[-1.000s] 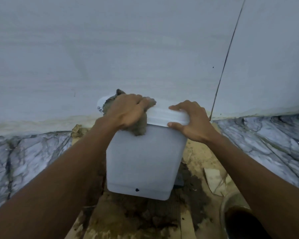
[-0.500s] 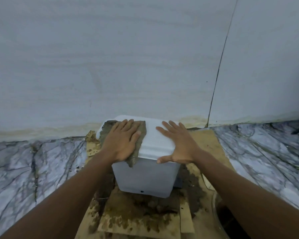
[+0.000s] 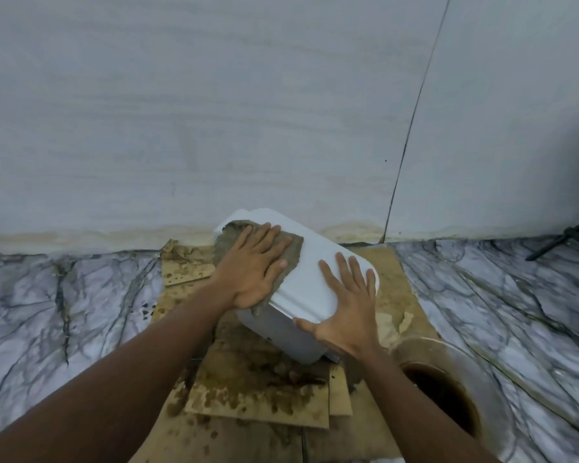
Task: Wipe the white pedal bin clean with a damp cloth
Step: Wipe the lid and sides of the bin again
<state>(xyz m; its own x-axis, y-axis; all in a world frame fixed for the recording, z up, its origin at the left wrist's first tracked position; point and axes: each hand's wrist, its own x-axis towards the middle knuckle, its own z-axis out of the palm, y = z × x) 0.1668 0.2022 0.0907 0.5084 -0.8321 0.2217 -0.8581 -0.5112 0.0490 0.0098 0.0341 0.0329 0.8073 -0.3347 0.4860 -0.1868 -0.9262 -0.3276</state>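
On wet cardboard (image 3: 254, 392), left hand (image 3: 254, 272) flat pressing cloth (image 3: 290, 259) on bin (image 3: 301, 289) lid, right hand (image 3: 345, 309) spread bracing; bin could slide or tip.

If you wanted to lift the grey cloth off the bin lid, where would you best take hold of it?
Probably the cloth corner hanging over the lid's near edge, pinched from the front: it dangles free of the pedal bin, while the left hand presses the rest flat.
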